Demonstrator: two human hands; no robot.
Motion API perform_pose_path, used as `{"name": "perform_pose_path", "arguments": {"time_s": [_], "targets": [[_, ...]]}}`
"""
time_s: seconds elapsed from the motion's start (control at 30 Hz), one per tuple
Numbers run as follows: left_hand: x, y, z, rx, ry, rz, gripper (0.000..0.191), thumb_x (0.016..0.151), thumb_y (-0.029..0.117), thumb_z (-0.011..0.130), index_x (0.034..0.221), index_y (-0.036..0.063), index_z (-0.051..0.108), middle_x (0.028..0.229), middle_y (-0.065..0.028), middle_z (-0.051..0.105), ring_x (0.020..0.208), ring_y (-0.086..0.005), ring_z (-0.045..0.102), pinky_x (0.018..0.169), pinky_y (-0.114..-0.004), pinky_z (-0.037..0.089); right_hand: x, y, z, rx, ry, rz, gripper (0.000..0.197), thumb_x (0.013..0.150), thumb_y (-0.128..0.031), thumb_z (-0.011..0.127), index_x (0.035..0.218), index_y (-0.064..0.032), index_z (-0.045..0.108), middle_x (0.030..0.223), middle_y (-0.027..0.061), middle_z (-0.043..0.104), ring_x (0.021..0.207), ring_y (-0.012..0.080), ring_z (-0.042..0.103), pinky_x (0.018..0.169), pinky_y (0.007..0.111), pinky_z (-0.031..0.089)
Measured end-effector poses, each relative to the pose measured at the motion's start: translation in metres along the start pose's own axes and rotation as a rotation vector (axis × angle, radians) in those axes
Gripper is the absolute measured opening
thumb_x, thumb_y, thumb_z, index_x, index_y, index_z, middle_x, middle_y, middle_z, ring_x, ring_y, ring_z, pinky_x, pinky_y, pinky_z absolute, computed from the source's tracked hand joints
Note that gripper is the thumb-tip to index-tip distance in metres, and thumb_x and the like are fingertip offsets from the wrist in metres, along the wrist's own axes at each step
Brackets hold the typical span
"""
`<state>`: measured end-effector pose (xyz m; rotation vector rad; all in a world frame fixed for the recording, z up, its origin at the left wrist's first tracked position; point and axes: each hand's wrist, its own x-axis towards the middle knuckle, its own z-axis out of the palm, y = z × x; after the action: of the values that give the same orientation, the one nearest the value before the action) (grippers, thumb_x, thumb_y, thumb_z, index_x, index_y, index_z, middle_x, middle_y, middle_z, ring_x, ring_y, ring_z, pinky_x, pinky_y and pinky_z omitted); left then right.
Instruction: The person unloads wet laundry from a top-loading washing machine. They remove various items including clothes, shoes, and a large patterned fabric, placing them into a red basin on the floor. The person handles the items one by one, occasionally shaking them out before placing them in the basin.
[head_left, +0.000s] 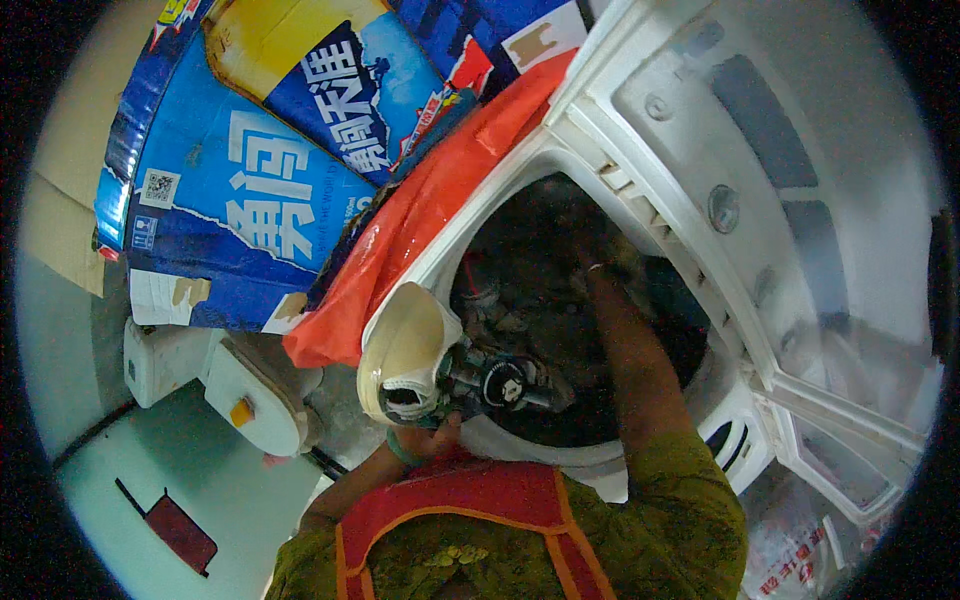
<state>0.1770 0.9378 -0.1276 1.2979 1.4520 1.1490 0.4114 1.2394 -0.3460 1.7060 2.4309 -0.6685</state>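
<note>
A white washing machine stands open before me, its round tub (540, 315) dark inside. My right hand (596, 251) reaches deep into the tub among dark, wet-looking cloth; its fingers and any hold are lost in shadow. At the near left rim is my left hand (435, 439), with a green band at the wrist. It is against the lower end of a cream padded item (405, 337) with white edging, probably a garment cup, which partly hides the fingers. Beside it, over the tub, is a black and grey object with a round knob (504, 384), of unclear kind.
The raised white lid (720, 202) bounds the right side. Red plastic sheeting (427, 232) and blue printed cardboard (232, 180) lie along the far left. A white toilet (255, 394) stands at left, and a clear printed plastic bag (795, 547) lies lower right.
</note>
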Motion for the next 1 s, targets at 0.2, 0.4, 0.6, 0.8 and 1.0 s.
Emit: {"name": "perform_pose_path", "arguments": {"time_s": [0.2,0.4,0.6,0.8,1.0], "targets": [[0.0,0.008,0.002,-0.072,-0.014,-0.063,0.048,0.076,0.02,0.057,0.118,0.0027,0.045,0.115,-0.0138,0.051,0.108,-0.0296,0.046,0.093,-0.037,0.035,0.012,0.033,0.034,-0.127,-0.124,0.104,0.042,0.077,-0.014,0.052,0.117,-0.0032,0.049,0.113,0.02,0.051,0.103,0.0329,0.051,0.085,0.04,0.042],[0.013,0.016,-0.005,0.005,-0.114,0.046,0.048,0.077,0.019,0.055,0.12,0.0008,0.043,0.117,-0.0141,0.05,0.11,-0.03,0.046,0.095,-0.038,0.033,-0.036,0.024,0.019,-0.048,-0.071,0.026,0.042,0.078,-0.014,0.051,0.118,-0.0031,0.048,0.115,0.0198,0.051,0.104,0.033,0.05,0.087,0.04,0.041],[0.014,0.019,0.001,-0.085,0.004,-0.05,0.051,0.077,0.019,0.054,0.122,0.0002,0.041,0.119,-0.0141,0.049,0.111,-0.0303,0.045,0.097,-0.039,0.032,-0.015,-0.015,0.025,0.107,-0.009,-0.143,0.042,0.079,-0.014,0.05,0.12,-0.003,0.047,0.117,0.0196,0.05,0.105,0.0331,0.049,0.088,0.04,0.04],[0.013,0.022,0.006,-0.257,0.075,-0.048,0.051,0.077,0.015,0.053,0.123,-0.0016,0.039,0.12,-0.015,0.047,0.112,-0.0273,0.044,0.098,-0.037,0.03,0.008,-0.013,0.037,0.015,0.054,0.005,0.042,0.08,-0.014,0.049,0.121,-0.0029,0.046,0.118,0.0194,0.049,0.107,0.0332,0.049,0.09,0.04,0.039],[0.016,0.017,0.003,-0.082,0.034,0.041,0.045,0.076,0.011,0.051,0.119,-0.0028,0.043,0.117,-0.0144,0.05,0.109,-0.0265,0.047,0.095,-0.036,0.034,-0.042,-0.008,0.055,-0.043,-0.001,0.128,0.042,0.081,-0.014,0.048,0.122,-0.0028,0.046,0.12,0.0191,0.049,0.108,0.0332,0.048,0.092,0.04,0.039]]}}
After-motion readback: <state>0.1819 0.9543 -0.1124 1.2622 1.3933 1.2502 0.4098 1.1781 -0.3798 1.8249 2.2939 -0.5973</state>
